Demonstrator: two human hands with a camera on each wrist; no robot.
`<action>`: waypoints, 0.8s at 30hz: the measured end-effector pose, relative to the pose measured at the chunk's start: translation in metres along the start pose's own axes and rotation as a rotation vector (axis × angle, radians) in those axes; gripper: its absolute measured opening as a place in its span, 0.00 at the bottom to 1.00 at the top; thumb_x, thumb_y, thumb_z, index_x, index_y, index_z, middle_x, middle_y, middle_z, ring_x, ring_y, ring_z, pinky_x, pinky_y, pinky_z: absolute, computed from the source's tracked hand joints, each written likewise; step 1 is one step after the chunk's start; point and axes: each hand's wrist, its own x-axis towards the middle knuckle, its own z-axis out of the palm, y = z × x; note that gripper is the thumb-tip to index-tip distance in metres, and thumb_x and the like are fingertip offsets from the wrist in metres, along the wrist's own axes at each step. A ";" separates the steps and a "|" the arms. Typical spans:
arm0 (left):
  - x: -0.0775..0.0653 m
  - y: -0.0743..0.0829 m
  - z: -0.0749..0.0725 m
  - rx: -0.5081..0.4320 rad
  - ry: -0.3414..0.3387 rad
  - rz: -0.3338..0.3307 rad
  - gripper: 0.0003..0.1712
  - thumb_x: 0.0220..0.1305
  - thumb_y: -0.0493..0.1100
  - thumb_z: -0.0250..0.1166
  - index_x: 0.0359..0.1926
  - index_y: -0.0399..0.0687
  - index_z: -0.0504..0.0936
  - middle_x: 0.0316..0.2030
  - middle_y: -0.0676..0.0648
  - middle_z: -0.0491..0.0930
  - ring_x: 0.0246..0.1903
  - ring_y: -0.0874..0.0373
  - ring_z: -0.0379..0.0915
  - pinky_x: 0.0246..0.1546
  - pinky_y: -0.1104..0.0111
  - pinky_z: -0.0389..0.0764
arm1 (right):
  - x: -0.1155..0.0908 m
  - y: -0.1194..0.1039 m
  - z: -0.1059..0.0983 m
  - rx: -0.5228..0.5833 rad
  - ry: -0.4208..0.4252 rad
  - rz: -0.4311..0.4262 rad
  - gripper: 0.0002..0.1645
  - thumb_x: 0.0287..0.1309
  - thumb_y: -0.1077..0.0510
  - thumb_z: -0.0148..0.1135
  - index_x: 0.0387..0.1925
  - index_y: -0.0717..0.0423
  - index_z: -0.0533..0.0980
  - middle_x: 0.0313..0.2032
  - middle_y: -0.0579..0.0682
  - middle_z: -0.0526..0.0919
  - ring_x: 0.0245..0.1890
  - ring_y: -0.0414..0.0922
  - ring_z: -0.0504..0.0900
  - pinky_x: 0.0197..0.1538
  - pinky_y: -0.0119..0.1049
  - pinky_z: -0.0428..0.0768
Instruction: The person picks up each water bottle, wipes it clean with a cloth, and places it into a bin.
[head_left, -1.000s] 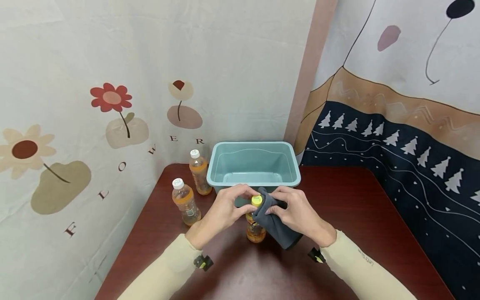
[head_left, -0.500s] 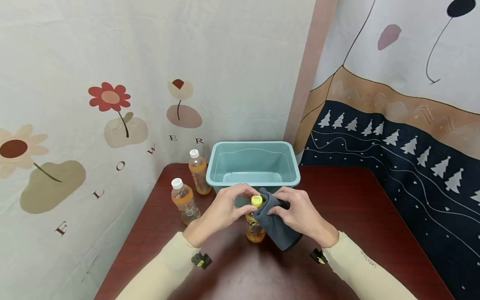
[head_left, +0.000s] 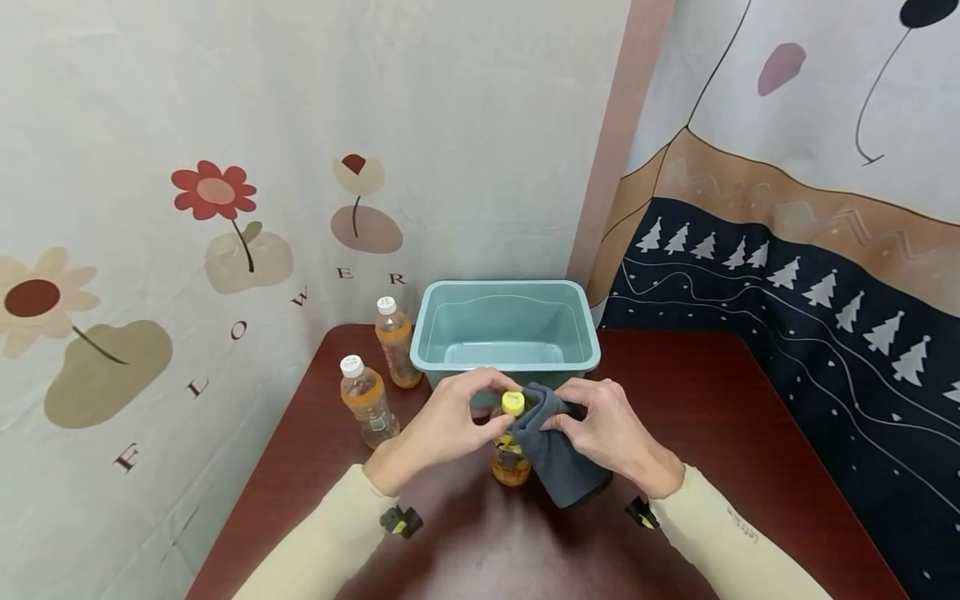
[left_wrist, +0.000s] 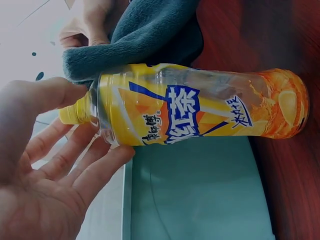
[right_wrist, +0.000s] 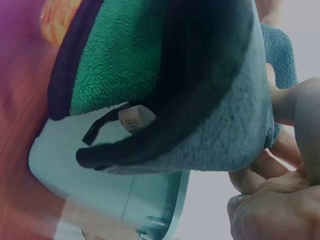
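Note:
An iced-tea bottle point(head_left: 510, 467) with a yellow cap and a yellow label point(left_wrist: 180, 107) stands upright on the table in front of the tub. My left hand point(head_left: 453, 421) holds it by the neck, thumb on the near side just below the cap and fingers on the far side. My right hand point(head_left: 611, 429) pinches a dark grey cloth point(head_left: 566, 467), whose folded edge lies against the bottle's right shoulder while the rest hangs down. In the right wrist view the cloth point(right_wrist: 215, 115) shows a green inner face and a small tag, and hides most of the bottle.
A light blue plastic tub point(head_left: 506, 367) stands behind the bottle. Two bottles with white caps, a nearer bottle point(head_left: 369, 408) and a farther bottle point(head_left: 396, 346), stand left of it on the dark red table point(head_left: 697, 400). Printed curtains point(head_left: 487, 167) hang behind.
My right hand and the cloth have shifted slightly right, and the cloth's lower end has swung right. My left hand stays at the bottle's neck. The head view has tilted slightly.

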 end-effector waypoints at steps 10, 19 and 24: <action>0.002 -0.002 0.003 0.046 0.049 0.045 0.19 0.72 0.43 0.85 0.61 0.58 0.94 0.52 0.53 0.87 0.55 0.52 0.88 0.53 0.68 0.95 | -0.001 0.002 -0.003 -0.093 0.048 -0.087 0.16 0.59 0.60 0.93 0.48 0.45 0.97 0.41 0.38 0.96 0.43 0.38 0.91 0.51 0.43 0.82; 0.005 0.000 0.000 0.055 0.058 0.056 0.22 0.75 0.39 0.82 0.66 0.59 0.93 0.58 0.53 0.93 0.57 0.53 0.92 0.47 0.66 0.94 | 0.005 -0.003 -0.006 -0.097 0.092 -0.107 0.18 0.57 0.63 0.93 0.49 0.50 0.97 0.43 0.44 0.97 0.43 0.42 0.93 0.48 0.43 0.81; 0.007 0.000 0.002 0.073 0.069 0.039 0.22 0.74 0.39 0.83 0.65 0.59 0.93 0.60 0.56 0.95 0.62 0.58 0.92 0.56 0.65 0.91 | 0.009 -0.008 -0.003 -0.106 0.039 -0.114 0.19 0.57 0.62 0.93 0.50 0.52 0.97 0.43 0.44 0.96 0.43 0.42 0.93 0.48 0.41 0.81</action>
